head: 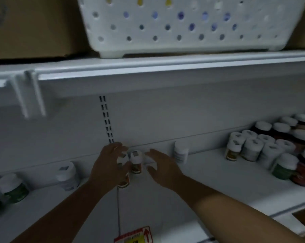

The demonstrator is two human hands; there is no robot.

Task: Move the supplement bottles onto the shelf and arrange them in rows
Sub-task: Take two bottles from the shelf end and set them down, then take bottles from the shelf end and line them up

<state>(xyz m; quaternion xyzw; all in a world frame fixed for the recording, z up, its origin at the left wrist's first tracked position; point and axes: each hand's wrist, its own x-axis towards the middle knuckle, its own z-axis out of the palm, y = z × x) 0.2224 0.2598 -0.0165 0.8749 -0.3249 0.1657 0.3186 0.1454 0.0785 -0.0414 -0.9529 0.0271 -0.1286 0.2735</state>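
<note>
Near the middle of the shelf, close to the back wall, a small group of supplement bottles stands between the two hands. They have white caps and orange-brown labels. I can count two or three, but the picture is blurred and the hands cover part of them.

The task looks partly done. On the right side a larger group of bottles already stands in tidy rows, small white-capped ones in front and darker, bigger ones behind and beside them. One white bottle stands alone at the back, between the middle group and the right rows. On the left a few more bottles stand loosely and well apart from each other. Much of the shelf between these groups is bare, so I judge that more bottles are to be placed and the loose ones lined up.

The left hand lies over the left bottle of the middle group, and its fingers seem to curl round it, so it probably holds this bottle, though the blur makes this not fully sure. The right hand has its fingers spread and quite straight, just beside the group; whether they touch a bottle I cannot tell.

Above, another shelf carries a white basket with holes and a cardboard box. A red and yellow price tag hangs at the front edge.
</note>
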